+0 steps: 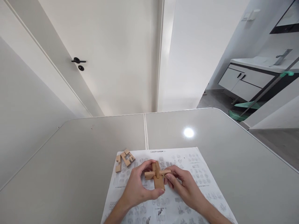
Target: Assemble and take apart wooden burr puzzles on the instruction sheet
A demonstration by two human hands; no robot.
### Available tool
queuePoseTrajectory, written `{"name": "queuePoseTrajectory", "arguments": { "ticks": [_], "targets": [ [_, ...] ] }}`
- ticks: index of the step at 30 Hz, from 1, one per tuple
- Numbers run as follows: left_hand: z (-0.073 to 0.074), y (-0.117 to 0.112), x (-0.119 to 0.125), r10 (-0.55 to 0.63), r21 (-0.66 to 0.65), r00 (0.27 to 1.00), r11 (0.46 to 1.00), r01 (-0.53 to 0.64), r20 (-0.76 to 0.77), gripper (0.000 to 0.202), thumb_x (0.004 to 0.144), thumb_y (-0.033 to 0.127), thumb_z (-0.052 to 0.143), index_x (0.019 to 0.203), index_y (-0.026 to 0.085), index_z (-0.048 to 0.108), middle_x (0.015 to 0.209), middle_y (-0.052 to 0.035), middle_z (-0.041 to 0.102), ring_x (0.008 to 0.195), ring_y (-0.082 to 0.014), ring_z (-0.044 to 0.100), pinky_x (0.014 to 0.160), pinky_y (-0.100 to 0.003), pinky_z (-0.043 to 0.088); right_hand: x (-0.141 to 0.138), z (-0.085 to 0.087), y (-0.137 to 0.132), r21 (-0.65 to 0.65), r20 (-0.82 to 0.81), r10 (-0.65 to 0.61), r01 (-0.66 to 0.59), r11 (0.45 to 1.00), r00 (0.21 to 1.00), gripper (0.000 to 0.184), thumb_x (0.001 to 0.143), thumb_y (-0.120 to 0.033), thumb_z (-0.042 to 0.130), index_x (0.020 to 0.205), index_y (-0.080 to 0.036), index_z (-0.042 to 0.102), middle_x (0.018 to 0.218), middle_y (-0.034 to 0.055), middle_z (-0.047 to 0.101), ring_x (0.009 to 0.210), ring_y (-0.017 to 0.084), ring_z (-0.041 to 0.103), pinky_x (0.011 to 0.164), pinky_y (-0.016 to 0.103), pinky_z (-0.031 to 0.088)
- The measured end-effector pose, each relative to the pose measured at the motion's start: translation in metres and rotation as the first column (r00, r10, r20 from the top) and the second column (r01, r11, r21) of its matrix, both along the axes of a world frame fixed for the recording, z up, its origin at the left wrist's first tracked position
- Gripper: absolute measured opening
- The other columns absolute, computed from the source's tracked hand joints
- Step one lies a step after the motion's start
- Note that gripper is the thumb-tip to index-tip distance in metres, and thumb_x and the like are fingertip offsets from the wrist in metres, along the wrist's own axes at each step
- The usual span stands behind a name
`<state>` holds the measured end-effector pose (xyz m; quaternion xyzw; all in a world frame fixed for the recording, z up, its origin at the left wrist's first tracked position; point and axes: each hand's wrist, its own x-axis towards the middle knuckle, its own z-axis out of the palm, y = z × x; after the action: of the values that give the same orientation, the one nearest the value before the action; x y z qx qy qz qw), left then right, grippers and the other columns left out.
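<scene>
Several wooden pieces fitted together as a cross-shaped wooden puzzle [159,183] are held between both hands over a printed sheet. My left hand [139,185] grips it from the left, with the thumb at its near end and the fingers at its far end. On the right, my right hand [183,185] pinches the end of the piece that sticks out sideways. Loose notched wooden pieces [126,157] lie at the sheet's upper left corner, one marked with a dark figure. Some right fingertips are hidden behind the puzzle.
The printed sheet [196,161] of small diagrams lies on a grey table [77,174] with a seam down its middle. Beyond the far edge is a white door [116,62] with a black handle [78,60]. A sink cabinet [245,77] stands at the far right.
</scene>
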<state>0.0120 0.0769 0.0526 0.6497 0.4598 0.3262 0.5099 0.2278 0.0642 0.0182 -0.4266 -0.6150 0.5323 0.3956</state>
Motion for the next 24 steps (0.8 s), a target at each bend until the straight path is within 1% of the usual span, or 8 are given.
{"name": "queuePoseTrajectory", "arguments": {
  "ticks": [4, 8, 11, 14, 19, 21, 22, 24],
  "targets": [
    [-0.001, 0.001, -0.002, 0.062, 0.001, 0.998, 0.998, -0.062, -0.016, 0.071, 0.063, 0.034, 0.083, 0.130, 0.021, 0.062, 0.119, -0.0092, 0.073, 0.111, -0.0333, 0.068, 0.099, -0.046, 0.055, 0.001, 0.002, 0.000, 0.010, -0.002, -0.028, 0.028, 1.000, 1.000, 0.034, 0.106, -0.049, 0.049, 0.099, -0.022, 0.068, 0.075, 0.0025, 0.068, 0.061, 0.015, 0.053, 0.056, 0.027, 0.040],
    [-0.003, 0.002, -0.003, 0.063, 0.002, 0.998, 0.998, -0.063, -0.001, 0.073, 0.063, 0.036, 0.082, 0.131, 0.021, 0.061, 0.121, -0.0102, 0.073, 0.113, -0.0337, 0.067, 0.102, -0.047, 0.053, 0.001, 0.002, 0.000, -0.003, -0.026, -0.029, 0.029, 1.000, 0.999, 0.033, 0.105, -0.049, 0.051, 0.095, -0.021, 0.066, 0.076, 0.0025, 0.068, 0.061, 0.015, 0.053, 0.058, 0.027, 0.041],
    [-0.004, 0.002, -0.005, 0.060, 0.026, 0.998, 0.998, -0.061, 0.021, 0.071, 0.064, 0.036, 0.081, 0.131, 0.021, 0.062, 0.119, -0.0097, 0.072, 0.109, -0.0324, 0.067, 0.099, -0.046, 0.054, 0.001, 0.001, 0.000, 0.004, 0.005, -0.015, 0.015, 1.000, 1.000, 0.032, 0.105, -0.048, 0.051, 0.098, -0.022, 0.067, 0.075, 0.0023, 0.067, 0.061, 0.016, 0.053, 0.056, 0.027, 0.039],
    [-0.005, 0.002, -0.006, 0.064, 0.058, 0.997, 0.996, -0.066, 0.046, 0.067, 0.066, 0.038, 0.080, 0.129, 0.022, 0.062, 0.116, -0.0093, 0.072, 0.103, -0.0303, 0.068, 0.095, -0.043, 0.054, 0.001, 0.000, -0.001, 0.025, 0.038, 0.010, -0.011, 1.000, 0.999, 0.032, 0.106, -0.047, 0.050, 0.096, -0.023, 0.067, 0.076, 0.0023, 0.067, 0.062, 0.016, 0.053, 0.054, 0.027, 0.037],
    [-0.008, 0.005, -0.011, 0.082, 0.109, 0.993, 0.990, -0.091, 0.088, 0.068, 0.069, 0.044, 0.080, 0.130, 0.022, 0.061, 0.111, -0.0096, 0.073, 0.103, -0.0312, 0.068, 0.093, -0.042, 0.054, 0.001, -0.003, -0.004, 0.039, 0.063, 0.037, -0.040, 0.998, 0.997, 0.031, 0.107, -0.046, 0.048, 0.093, -0.024, 0.065, 0.078, 0.0026, 0.067, 0.062, 0.015, 0.051, 0.052, 0.025, 0.034],
    [-0.007, 0.006, -0.016, 0.130, 0.137, 0.985, 0.980, -0.145, 0.110, 0.067, 0.073, 0.048, 0.077, 0.132, 0.022, 0.060, 0.112, -0.0110, 0.074, 0.104, -0.0318, 0.068, 0.093, -0.043, 0.054, 0.000, -0.003, -0.004, 0.045, 0.089, 0.053, -0.057, 0.997, 0.995, 0.033, 0.107, -0.046, 0.048, 0.091, -0.023, 0.065, 0.077, 0.0027, 0.067, 0.060, 0.015, 0.049, 0.050, 0.025, 0.031],
    [-0.006, 0.007, -0.020, 0.178, 0.158, 0.978, 0.968, -0.194, 0.109, 0.065, 0.076, 0.050, 0.075, 0.132, 0.022, 0.059, 0.114, -0.0117, 0.073, 0.105, -0.0318, 0.068, 0.094, -0.043, 0.054, 0.000, -0.003, -0.004, 0.042, 0.093, 0.059, -0.063, 0.997, 0.994, 0.033, 0.107, -0.046, 0.048, 0.091, -0.023, 0.065, 0.076, 0.0025, 0.066, 0.058, 0.014, 0.047, 0.049, 0.025, 0.030],
    [-0.004, 0.010, -0.027, 0.318, 0.212, 0.946, 0.922, -0.323, 0.059, 0.062, 0.080, 0.048, 0.072, 0.134, 0.023, 0.058, 0.116, -0.0114, 0.072, 0.107, -0.0309, 0.068, 0.095, -0.043, 0.054, -0.001, -0.003, -0.004, 0.016, 0.071, 0.059, -0.060, 0.998, 0.996, 0.034, 0.106, -0.048, 0.048, 0.093, -0.023, 0.067, 0.075, 0.0023, 0.066, 0.057, 0.014, 0.046, 0.049, 0.026, 0.030]
  ]
}}
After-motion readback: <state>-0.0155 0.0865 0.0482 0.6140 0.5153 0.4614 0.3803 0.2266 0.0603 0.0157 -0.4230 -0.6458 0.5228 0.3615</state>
